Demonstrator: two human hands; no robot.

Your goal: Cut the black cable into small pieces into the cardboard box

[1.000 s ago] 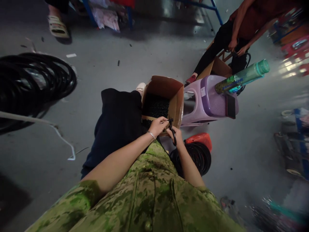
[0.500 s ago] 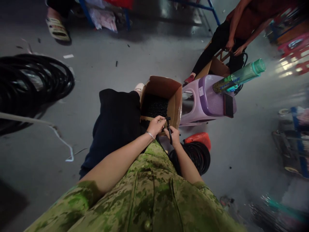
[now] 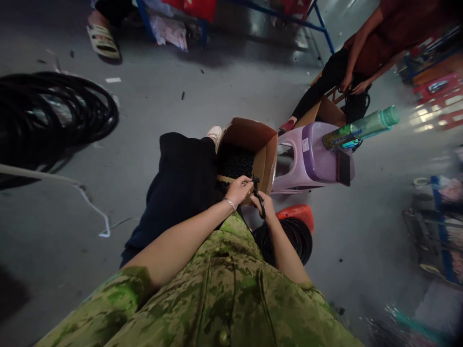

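Note:
My right hand (image 3: 265,204) is closed round the handles of black scissors (image 3: 261,208), whose blades point away from me. My left hand (image 3: 239,190), with a bracelet at its wrist, pinches a small black piece (image 3: 255,180) close to the blades. What kind of piece it is, I cannot make out. Both hands are over the near edge of an open cardboard box (image 3: 268,159). Many small black pieces (image 3: 235,160) lie inside the box, and my forearms hide part of its near side.
A purple stool (image 3: 314,159) beside the box bears a green bottle (image 3: 361,126) and a dark phone (image 3: 343,168). Black coiled tubing (image 3: 302,241) and a red bag (image 3: 300,212) lie at right. A larger black coil (image 3: 97,111) is at left. A co-worker (image 3: 376,53) sits beyond the stool.
The scissors have turned in my right hand, and their handle loop now shows more widely. My left hand keeps its pinch near the blades. The whole view has shifted slightly.

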